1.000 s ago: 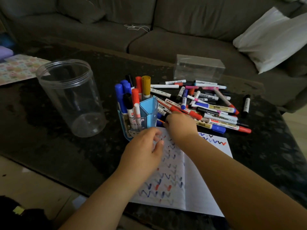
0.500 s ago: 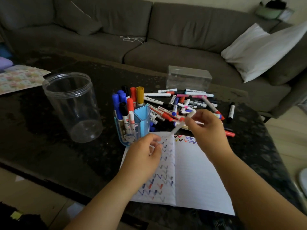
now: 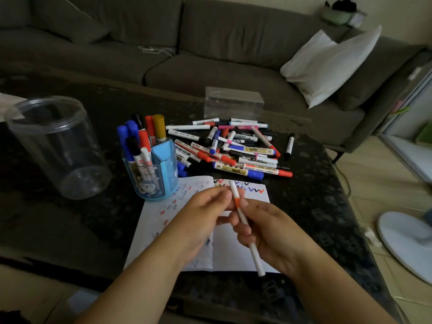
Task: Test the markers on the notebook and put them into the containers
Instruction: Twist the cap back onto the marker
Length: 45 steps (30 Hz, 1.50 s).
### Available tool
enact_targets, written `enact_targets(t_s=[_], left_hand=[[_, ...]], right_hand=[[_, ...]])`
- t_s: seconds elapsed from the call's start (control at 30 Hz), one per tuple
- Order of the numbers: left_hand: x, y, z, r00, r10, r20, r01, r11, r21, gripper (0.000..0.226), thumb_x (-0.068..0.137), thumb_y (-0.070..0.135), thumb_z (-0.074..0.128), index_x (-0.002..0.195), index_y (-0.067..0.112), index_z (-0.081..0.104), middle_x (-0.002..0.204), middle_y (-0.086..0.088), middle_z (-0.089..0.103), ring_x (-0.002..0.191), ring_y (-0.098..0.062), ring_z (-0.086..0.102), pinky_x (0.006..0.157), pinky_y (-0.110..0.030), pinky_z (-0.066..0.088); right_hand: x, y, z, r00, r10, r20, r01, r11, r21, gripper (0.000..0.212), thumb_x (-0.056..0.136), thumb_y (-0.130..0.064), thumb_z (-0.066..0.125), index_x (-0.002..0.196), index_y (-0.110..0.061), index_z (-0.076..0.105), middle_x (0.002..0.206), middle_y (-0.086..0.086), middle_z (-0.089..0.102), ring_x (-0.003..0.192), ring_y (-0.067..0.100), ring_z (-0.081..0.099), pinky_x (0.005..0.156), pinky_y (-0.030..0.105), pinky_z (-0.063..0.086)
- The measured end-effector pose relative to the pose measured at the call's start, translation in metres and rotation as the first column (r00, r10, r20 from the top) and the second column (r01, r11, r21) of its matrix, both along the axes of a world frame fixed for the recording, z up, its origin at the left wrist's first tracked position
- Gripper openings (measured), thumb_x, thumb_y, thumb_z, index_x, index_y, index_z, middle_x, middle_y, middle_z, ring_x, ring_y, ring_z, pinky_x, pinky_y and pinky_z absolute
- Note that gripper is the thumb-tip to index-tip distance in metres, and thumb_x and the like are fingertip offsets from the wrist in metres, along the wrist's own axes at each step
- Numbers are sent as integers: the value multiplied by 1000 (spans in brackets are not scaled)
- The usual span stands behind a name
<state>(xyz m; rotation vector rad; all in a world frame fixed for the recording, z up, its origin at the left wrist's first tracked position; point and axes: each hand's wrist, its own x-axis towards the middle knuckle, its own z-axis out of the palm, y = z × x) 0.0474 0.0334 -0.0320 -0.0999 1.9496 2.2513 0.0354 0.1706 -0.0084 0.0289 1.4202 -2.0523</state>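
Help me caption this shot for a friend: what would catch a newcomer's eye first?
Both hands meet over the open notebook, the left hand and right hand gripping one slim white marker with an orange band. Behind it, a heap of markers sprawls across the dark table. Left of the heap stands a blue holder full of markers, with a clear jar beyond.

Two hands (image 3: 233, 220), one notebook (image 3: 243, 251), three containers (image 3: 58, 146), one pillow (image 3: 327, 66).

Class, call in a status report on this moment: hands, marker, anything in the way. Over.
Left hand and right hand both grip one white marker above the open notebook. Blue holder part full, clear jar empty. Nothing in the way.
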Motion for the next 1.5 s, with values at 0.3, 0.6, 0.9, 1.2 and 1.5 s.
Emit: enact_targets(t_s=[0.3, 0.6, 0.9, 1.2, 1.5], left_hand=[[-11, -2, 8, 999, -52, -8, 51, 928, 370, 21, 86, 13, 48, 90, 4, 66, 88, -14, 72, 55, -13, 64, 61, -23, 53], [-10, 6, -7, 975, 160, 151, -196, 944, 264, 22, 93, 10, 48, 82, 9, 68, 87, -9, 74, 70, -12, 68, 68, -20, 53], [-17, -13, -19, 917, 389, 83, -386, 921, -53, 16, 92, 21, 56, 81, 20, 68, 82, 5, 73, 84, -10, 68, 76, -25, 48], [-22, -5, -50, 951, 48, -306, -261, 657, -707, 9, 96, 29, 46, 88, 24, 47, 90, 2, 66, 80, -12, 59, 68, -28, 47], [-19, 5, -81, 865, -53, -500, -441, 398, -805, 11, 88, 29, 42, 92, 20, 47, 63, 1, 56, 55, -12, 47, 44, -25, 33]], right_hand=[[-3, -5, -12, 1000, 17, -26, -20, 993, -113, 30, 85, -25, 48, 77, -6, 71, 54, 1, 44, 42, 3, 25, 37, 12, 23], [4, -15, -26, 881, 17, -473, 249, 833, 494, 36, 98, -23, 47, 69, -6, 62, 52, -5, 51, 43, 3, 40, 46, 15, 36], [10, 4, -47, 783, 148, -604, 435, 564, 702, 20, 95, -24, 50, 88, -19, 69, 62, -8, 61, 59, 0, 56, 59, 13, 41], [-40, 9, -25, 971, -203, -124, 226, 951, 212, 21, 97, -4, 46, 105, -10, 64, 83, 13, 73, 64, 11, 66, 59, 18, 54], [-81, -10, -57, 909, -73, -410, 259, 869, 421, 23, 97, -22, 50, 95, -2, 61, 53, -6, 52, 52, 4, 45, 56, 20, 38]])
